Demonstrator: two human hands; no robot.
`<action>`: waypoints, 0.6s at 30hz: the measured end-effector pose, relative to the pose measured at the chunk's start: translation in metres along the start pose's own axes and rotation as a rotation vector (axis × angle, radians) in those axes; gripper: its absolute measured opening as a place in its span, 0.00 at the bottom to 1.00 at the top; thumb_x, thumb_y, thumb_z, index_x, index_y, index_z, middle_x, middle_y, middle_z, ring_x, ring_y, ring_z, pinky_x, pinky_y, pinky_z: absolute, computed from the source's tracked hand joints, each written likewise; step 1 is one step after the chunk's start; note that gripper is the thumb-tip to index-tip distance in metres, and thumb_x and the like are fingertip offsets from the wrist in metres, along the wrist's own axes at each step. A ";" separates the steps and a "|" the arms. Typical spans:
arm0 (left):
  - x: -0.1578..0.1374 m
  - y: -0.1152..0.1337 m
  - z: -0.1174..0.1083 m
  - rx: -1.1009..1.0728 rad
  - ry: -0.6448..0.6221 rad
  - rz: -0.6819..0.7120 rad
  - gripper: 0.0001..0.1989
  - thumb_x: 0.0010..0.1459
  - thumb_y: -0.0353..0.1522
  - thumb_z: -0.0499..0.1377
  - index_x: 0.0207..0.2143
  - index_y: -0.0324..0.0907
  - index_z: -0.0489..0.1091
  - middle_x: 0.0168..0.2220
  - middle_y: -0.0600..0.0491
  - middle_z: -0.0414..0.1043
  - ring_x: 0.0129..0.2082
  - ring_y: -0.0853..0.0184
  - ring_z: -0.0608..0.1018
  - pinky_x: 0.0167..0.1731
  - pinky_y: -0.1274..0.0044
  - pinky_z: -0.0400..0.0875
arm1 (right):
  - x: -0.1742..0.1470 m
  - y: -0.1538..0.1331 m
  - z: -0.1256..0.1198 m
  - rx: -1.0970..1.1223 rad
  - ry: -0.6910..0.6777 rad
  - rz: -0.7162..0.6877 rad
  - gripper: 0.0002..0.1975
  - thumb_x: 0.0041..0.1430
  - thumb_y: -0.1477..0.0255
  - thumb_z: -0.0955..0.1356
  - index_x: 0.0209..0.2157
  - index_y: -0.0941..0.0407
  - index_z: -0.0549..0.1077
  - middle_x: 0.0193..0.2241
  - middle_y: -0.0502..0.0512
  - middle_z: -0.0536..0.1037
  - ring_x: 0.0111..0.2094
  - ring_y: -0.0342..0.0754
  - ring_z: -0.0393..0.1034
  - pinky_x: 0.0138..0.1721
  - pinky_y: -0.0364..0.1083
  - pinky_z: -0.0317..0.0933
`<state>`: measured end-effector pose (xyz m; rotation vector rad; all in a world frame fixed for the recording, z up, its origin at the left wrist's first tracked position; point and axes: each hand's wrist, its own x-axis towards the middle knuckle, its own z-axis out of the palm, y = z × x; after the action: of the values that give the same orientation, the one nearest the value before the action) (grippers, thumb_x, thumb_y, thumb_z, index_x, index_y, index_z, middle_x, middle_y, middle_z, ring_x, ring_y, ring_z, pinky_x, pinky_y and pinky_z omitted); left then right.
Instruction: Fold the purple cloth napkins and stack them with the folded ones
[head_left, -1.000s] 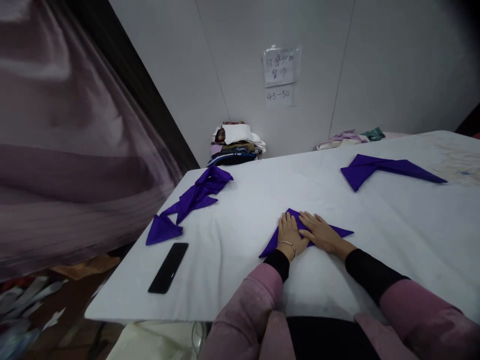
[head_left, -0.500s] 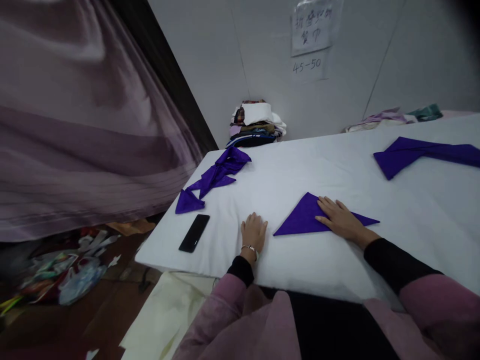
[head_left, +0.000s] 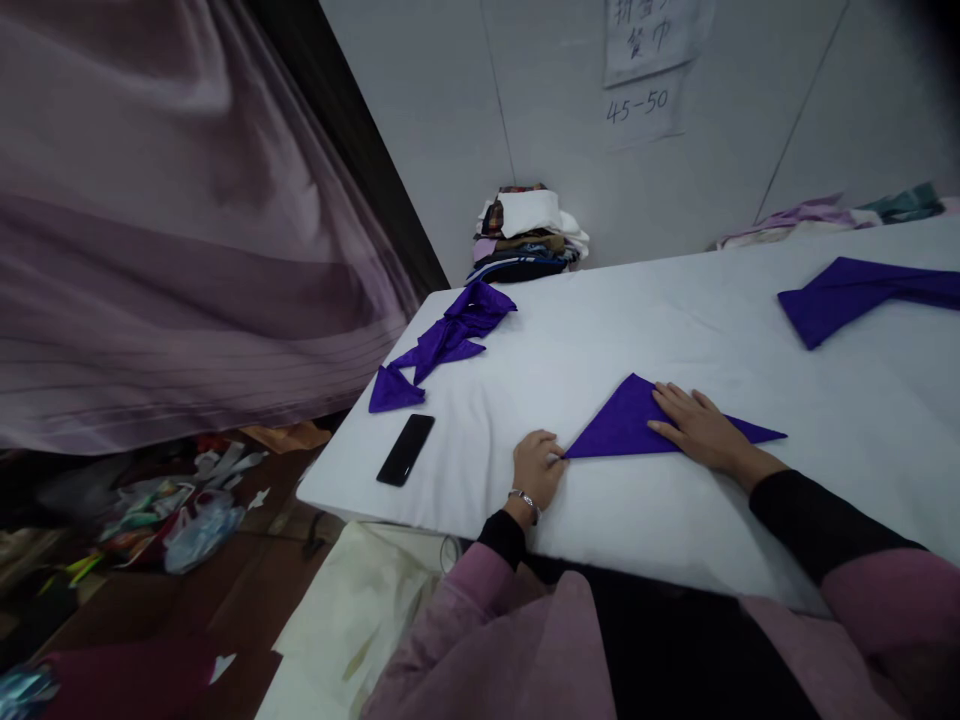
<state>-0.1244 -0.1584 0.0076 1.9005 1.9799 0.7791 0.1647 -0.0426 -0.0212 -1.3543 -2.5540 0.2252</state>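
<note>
Your left hand is curled, fingertips at the nine o'clock tip of the triangular purple cloth; whether it pinches that tip, I cannot tell. Your right hand lies flat, fingers slightly spread, gripping nothing, on its three o'clock side. Risk: tugging the tip under light right-hand pressure could skew the cloth across the white table. Outward from it: phone at nine, crumpled cloth at ten, another purple piece at two.
</note>
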 end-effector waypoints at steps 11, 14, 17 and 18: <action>0.006 -0.010 -0.007 -0.014 -0.130 0.259 0.07 0.53 0.23 0.55 0.32 0.42 0.69 0.49 0.50 0.68 0.59 0.60 0.59 0.57 0.61 0.56 | -0.001 0.000 0.000 -0.045 -0.011 0.002 0.35 0.61 0.51 0.51 0.64 0.56 0.46 0.63 0.59 0.51 0.63 0.55 0.42 0.60 0.59 0.41; 0.010 -0.013 -0.010 -0.002 -0.176 0.349 0.08 0.54 0.22 0.53 0.33 0.41 0.68 0.49 0.48 0.67 0.60 0.60 0.58 0.57 0.61 0.56 | -0.001 -0.001 -0.002 -0.051 -0.024 0.008 0.36 0.61 0.51 0.51 0.64 0.57 0.47 0.63 0.59 0.51 0.63 0.55 0.41 0.60 0.58 0.40; 0.010 -0.014 -0.011 0.023 -0.204 0.387 0.10 0.54 0.21 0.51 0.34 0.41 0.68 0.48 0.48 0.67 0.59 0.60 0.58 0.57 0.61 0.56 | -0.001 -0.002 -0.004 -0.046 -0.037 0.013 0.36 0.61 0.51 0.51 0.64 0.57 0.48 0.63 0.59 0.51 0.63 0.54 0.41 0.61 0.58 0.40; 0.010 -0.014 -0.011 0.026 -0.204 0.382 0.10 0.54 0.21 0.51 0.34 0.41 0.68 0.49 0.47 0.67 0.59 0.59 0.58 0.57 0.61 0.56 | 0.000 -0.003 -0.004 -0.044 -0.039 0.015 0.35 0.61 0.51 0.51 0.63 0.57 0.48 0.63 0.59 0.50 0.63 0.54 0.40 0.61 0.58 0.40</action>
<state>-0.1423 -0.1505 0.0101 2.3077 1.5357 0.6197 0.1642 -0.0443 -0.0166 -1.3985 -2.5960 0.2007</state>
